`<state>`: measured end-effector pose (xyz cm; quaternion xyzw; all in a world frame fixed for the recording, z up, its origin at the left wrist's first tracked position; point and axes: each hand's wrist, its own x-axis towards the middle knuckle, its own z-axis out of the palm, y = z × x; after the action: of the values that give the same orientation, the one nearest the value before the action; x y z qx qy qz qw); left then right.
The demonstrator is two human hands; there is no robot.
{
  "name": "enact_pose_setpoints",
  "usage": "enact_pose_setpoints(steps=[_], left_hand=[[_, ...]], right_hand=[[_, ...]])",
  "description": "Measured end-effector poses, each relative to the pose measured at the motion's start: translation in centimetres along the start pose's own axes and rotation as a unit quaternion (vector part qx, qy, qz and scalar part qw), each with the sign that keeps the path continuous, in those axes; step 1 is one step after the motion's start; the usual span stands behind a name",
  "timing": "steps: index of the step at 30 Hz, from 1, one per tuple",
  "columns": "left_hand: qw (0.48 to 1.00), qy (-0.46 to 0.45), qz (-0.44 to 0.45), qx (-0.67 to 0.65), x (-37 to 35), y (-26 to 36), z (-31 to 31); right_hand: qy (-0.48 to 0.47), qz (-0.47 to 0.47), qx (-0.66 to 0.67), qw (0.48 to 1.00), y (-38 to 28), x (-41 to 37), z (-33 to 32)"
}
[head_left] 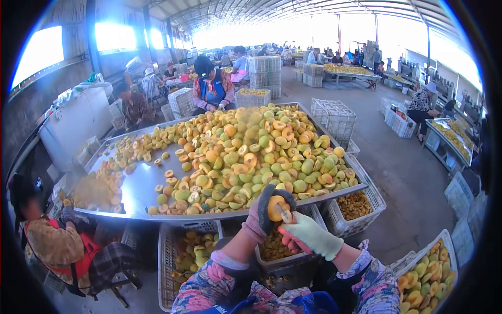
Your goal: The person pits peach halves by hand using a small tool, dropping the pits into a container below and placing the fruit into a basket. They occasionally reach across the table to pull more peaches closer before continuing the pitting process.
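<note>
My left hand (264, 212), in a dark and pink glove, holds a halved yellow-orange fruit (276, 208) with its cut side toward me. My right hand (311, 235), in a pale green glove with reddish fingertips, is closed round a small tool (285, 213) whose metal end touches the fruit. Both hands meet just in front of the near edge of a metal table (141, 189), which bears a large heap of halved fruit (251, 157). Beneath my hands, a crate (309, 255) contains small brown-orange pieces.
Crates of fruit stand at lower left (165, 261) and lower right (451, 256). Another crate (368, 212) with brown pieces sits right of my hands. One person (63, 246) sits at left, another (213, 89) across the table. Stacked crates (334, 120) stand behind it.
</note>
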<state>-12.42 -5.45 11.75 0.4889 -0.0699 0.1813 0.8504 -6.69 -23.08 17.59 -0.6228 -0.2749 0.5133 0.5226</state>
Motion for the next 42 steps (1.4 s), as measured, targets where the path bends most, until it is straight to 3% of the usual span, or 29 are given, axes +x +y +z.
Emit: enact_pose_setpoints(steps=[1,2,4,5,7,8,9,10,11,13,14,16,17,19,20,21,23,24,26,30,32,33,35,36,37,38,39,41,42], left_hand=[[0.998,0.002,0.035,0.045,-0.2,-0.1,0.0],[0.998,0.000,0.039,0.043,-0.1,-0.9,-0.9],[0.986,0.088,0.076,0.123,0.1,-2.9,-3.2],[0.986,0.087,0.076,0.122,0.0,-3.3,-3.5],[0.941,0.149,0.147,0.265,0.2,-4.2,-4.5],[0.942,0.149,0.145,0.263,0.3,-3.4,-4.2],[0.912,0.149,0.164,0.347,0.3,-2.0,-3.1],[0.874,0.147,0.178,0.427,0.5,-1.6,-2.9],[0.876,0.148,0.171,0.427,1.3,-2.5,-4.0],[0.787,0.202,0.284,0.509,2.7,-4.8,-6.6],[0.788,0.204,0.274,0.512,3.1,-5.2,-7.0],[0.926,0.248,0.142,0.245,4.5,-5.9,-7.5],[0.926,0.251,0.133,0.247,5.2,-5.9,-8.1],[0.821,0.079,0.230,0.517,6.5,-5.3,-9.5],[0.812,0.068,0.277,0.509,7.1,-5.3,-9.0],[0.814,0.068,0.267,0.511,7.2,-5.5,-8.8],[0.882,0.025,0.165,0.440,7.6,-5.8,-8.7],[0.884,0.027,0.158,0.440,7.9,-6.1,-8.7],[0.902,0.012,0.111,0.418,8.4,-6.5,-8.7],[0.874,-0.031,0.125,0.469,9.3,-6.7,-9.1],[0.969,0.034,-0.084,0.232,9.8,-7.0,-9.0],[0.968,0.032,-0.086,0.232,10.0,-7.5,-9.2],[0.908,-0.027,0.051,0.415,10.2,-8.5,-9.8],[0.908,-0.027,0.051,0.414,10.3,-8.3,-9.3],[0.901,-0.041,0.051,0.430,10.4,-7.8,-8.7],[0.892,-0.057,0.051,0.445,10.5,-7.6,-8.3],[0.892,-0.060,0.052,0.446,10.5,-7.7,-8.1],[0.804,-0.034,0.106,0.584,10.3,-7.9,-7.8],[0.803,-0.036,0.108,0.584,10.2,-8.2,-7.6]], right_hand=[[0.003,-0.001,-0.004,1.000,0.2,-0.2,0.7],[0.043,-0.044,-0.103,0.993,0.4,-0.1,1.3],[0.090,-0.157,-0.265,0.947,2.3,1.7,1.2],[0.091,-0.156,-0.266,0.947,2.6,2.3,1.2],[0.143,-0.376,-0.447,0.799,2.7,3.6,1.1],[0.144,-0.374,-0.447,0.800,1.6,3.7,1.6],[0.092,-0.203,-0.303,0.927,-0.3,3.3,2.3],[0.034,-0.016,-0.135,0.990,-1.2,3.5,2.4],[0.032,-0.010,-0.130,0.991,-0.7,4.7,1.6],[-0.042,0.075,0.036,0.996,0.6,7.5,-0.3],[-0.046,0.083,0.043,0.995,0.8,8.3,-0.8],[-0.055,0.120,0.106,0.986,0.6,9.6,-2.0],[-0.057,0.126,0.113,0.984,0.8,10.3,-2.4],[0.008,0.048,-0.030,0.998,1.6,11.5,-3.1],[0.016,0.040,-0.097,0.994,2.5,12.2,-3.5],[0.012,0.046,-0.089,0.995,3.0,12.6,-4.1],[0.001,0.064,-0.018,0.998,3.8,13.1,-5.4],[-0.001,0.070,-0.014,0.997,4.0,13.2,-6.1],[-0.068,0.106,0.134,0.983,4.1,13.2,-7.6],[-0.129,0.202,0.241,0.940,5.7,14.6,-9.9],[-0.122,0.202,0.200,0.951,5.1,14.5,-10.5],[-0.121,0.201,0.203,0.951,4.8,14.2,-10.3],[-0.031,0.102,0.029,0.994,4.4,13.7,-9.5],[-0.030,0.102,0.029,0.994,5.8,13.9,-9.7],[-0.006,-0.028,-0.097,0.995,8.3,14.4,-9.9],[0.018,-0.157,-0.219,0.963,9.0,14.4,-9.9],[0.022,-0.159,-0.219,0.963,9.5,14.3,-9.9],[0.134,-0.177,-0.376,0.900,9.5,14.1,-9.6],[0.137,-0.180,-0.376,0.899,9.2,14.0,-9.4]])
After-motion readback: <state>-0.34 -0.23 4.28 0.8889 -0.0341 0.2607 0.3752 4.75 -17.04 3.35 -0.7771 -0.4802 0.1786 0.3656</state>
